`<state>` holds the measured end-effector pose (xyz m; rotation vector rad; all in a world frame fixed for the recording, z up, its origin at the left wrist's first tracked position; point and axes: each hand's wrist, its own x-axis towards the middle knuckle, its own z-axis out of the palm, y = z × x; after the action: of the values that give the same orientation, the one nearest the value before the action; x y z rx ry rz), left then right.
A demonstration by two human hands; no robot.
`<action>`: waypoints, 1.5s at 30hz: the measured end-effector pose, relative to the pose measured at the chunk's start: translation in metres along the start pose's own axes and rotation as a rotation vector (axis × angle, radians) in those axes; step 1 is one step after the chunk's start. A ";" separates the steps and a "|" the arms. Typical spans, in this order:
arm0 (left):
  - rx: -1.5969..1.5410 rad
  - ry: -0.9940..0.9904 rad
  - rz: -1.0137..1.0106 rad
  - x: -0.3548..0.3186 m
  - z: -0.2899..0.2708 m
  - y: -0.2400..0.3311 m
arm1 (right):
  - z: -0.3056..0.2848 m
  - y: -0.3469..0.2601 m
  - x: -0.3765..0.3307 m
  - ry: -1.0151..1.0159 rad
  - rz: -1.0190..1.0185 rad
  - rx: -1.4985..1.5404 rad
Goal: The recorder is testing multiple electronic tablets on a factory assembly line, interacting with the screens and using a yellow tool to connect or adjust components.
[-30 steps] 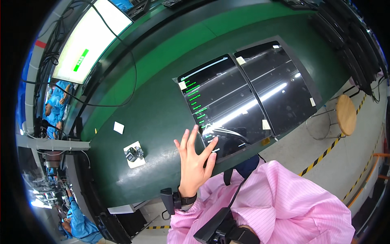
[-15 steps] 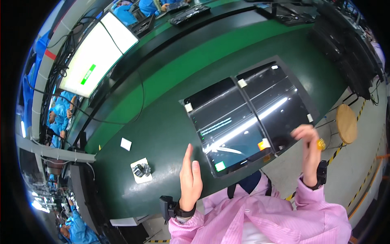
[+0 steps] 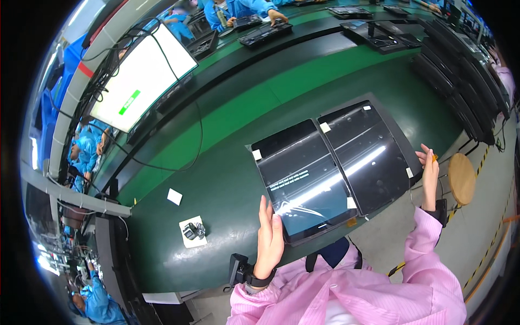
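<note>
Two black tablets lie side by side on a dark tray, their edges close together. The left tablet (image 3: 303,162) is lit, with lines of white text across its middle; the right tablet (image 3: 371,162) has a dark screen. Small white stickers sit on their corners. Upright beside the left tablet's near left edge is my left hand (image 3: 269,241), fingers stretched, holding nothing. At the tray's right edge, my right hand (image 3: 429,170) has its fingers apart. Something small and orange (image 3: 435,158) shows at those fingers; its kind is unclear. Whether either hand touches an edge, I cannot tell.
A lit monitor (image 3: 143,81) with trailing cables stands at the left. A white pad (image 3: 193,232) bearing small dark parts and a white card (image 3: 174,196) lie on the green table (image 3: 230,200). Black trays (image 3: 455,92) are stacked at right, near a round stool (image 3: 461,179). Co-workers sit across.
My right hand has moved from above the right tablet's near corner to its right side. Coloured squares have gone from the left screen, leaving text. The left hand is closer to that tablet.
</note>
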<state>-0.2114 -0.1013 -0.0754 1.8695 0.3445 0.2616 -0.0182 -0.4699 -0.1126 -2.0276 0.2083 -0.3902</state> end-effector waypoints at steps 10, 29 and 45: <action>0.052 0.202 -0.057 -0.013 -0.062 -0.013 | 0.035 -0.018 -0.054 -0.174 -0.023 0.192; 0.910 -0.126 0.604 0.166 -0.051 -0.004 | 0.053 -0.086 -0.223 -0.788 0.115 0.245; 0.702 -0.768 0.624 0.095 -0.056 0.024 | 0.084 -0.072 -0.224 -0.858 0.192 0.405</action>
<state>-0.1402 -0.0247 -0.0339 2.5548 -0.7801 -0.2110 -0.1981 -0.2969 -0.1262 -1.5913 -0.1962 0.5279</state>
